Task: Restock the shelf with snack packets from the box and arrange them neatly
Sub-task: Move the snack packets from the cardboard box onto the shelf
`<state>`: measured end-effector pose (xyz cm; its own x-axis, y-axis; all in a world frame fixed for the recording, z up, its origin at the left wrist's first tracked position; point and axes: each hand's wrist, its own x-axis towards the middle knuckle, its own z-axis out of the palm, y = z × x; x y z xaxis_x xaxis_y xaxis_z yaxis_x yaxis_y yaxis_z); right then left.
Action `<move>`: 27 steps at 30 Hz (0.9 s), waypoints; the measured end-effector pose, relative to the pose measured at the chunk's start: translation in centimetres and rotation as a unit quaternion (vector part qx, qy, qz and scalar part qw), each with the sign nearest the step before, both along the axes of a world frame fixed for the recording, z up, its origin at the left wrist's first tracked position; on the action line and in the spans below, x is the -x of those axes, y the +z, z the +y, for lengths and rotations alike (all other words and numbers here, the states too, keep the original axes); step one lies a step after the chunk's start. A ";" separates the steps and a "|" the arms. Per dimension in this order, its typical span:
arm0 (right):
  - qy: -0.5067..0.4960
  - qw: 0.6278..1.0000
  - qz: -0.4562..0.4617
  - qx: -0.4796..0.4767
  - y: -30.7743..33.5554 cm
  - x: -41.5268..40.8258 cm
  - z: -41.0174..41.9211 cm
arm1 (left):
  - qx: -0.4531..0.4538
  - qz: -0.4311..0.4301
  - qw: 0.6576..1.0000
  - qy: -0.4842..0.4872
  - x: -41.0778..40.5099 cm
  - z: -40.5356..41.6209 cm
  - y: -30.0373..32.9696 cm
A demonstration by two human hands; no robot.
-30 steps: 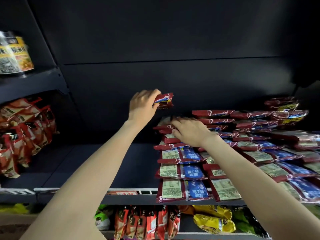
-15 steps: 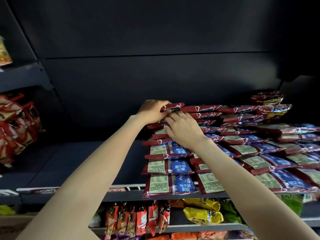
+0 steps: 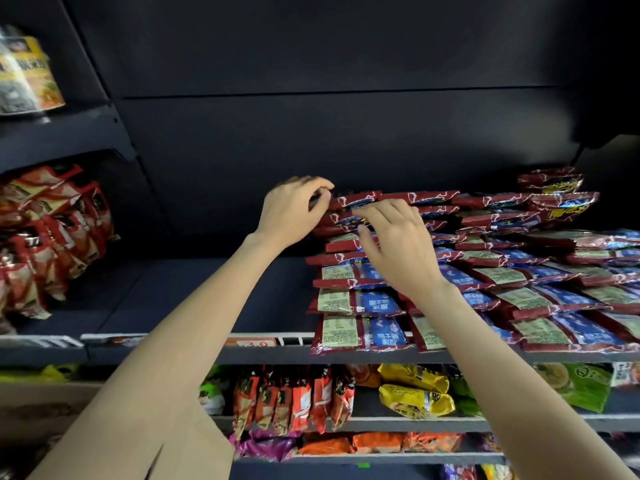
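Red and blue snack packets (image 3: pixel 360 303) lie in overlapping rows on the right half of the dark shelf (image 3: pixel 194 292), stacked higher toward the back. The top packet (image 3: pixel 356 199) lies flat on the left rear stack. My left hand (image 3: pixel 294 211) hovers at that packet's left end with its fingers loosely curled, their tips just at its edge, gripping nothing. My right hand (image 3: pixel 398 244) rests with straight, spread fingers on the upper packets of the same stack. The box is out of view.
The shelf's left half is bare up to red packets (image 3: pixel 45 237) on the neighbouring unit. A yellow tub (image 3: pixel 24 77) stands upper left. Price rail (image 3: pixel 256 342) runs along the front edge. Lower shelves hold orange packets (image 3: pixel 294 396) and yellow packets (image 3: pixel 415 393).
My left hand carried a packet down onto the rear stack, let go of it, and now sits at its left end. My right hand stayed on the stack, fingers sliding up to the new packet.
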<state>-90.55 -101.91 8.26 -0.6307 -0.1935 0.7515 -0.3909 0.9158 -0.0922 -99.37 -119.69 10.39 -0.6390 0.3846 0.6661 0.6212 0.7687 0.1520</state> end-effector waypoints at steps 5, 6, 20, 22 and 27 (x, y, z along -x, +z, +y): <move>-0.001 0.991 0.105 0.083 -0.4 -4.5 -5.2 | 0.069 0.145 0.987 -0.003 -7.4 -5.0 0.0; 0.004 0.990 0.113 0.089 -0.7 -5.3 -6.3 | 0.078 0.148 0.986 -0.001 -9.1 -6.1 -0.1; 0.229 0.920 -0.298 -0.110 -8.2 -15.4 -24.3 | 0.216 -0.299 0.910 0.188 -30.3 -28.5 -9.6; 0.267 0.895 -0.307 -0.182 -9.3 -16.5 -28.0 | 0.185 -0.336 0.899 0.213 -33.0 -32.7 -12.2; 0.307 0.845 -0.296 -0.321 -13.7 -16.6 -37.3 | 0.143 -0.396 0.868 0.265 -37.3 -42.8 -18.2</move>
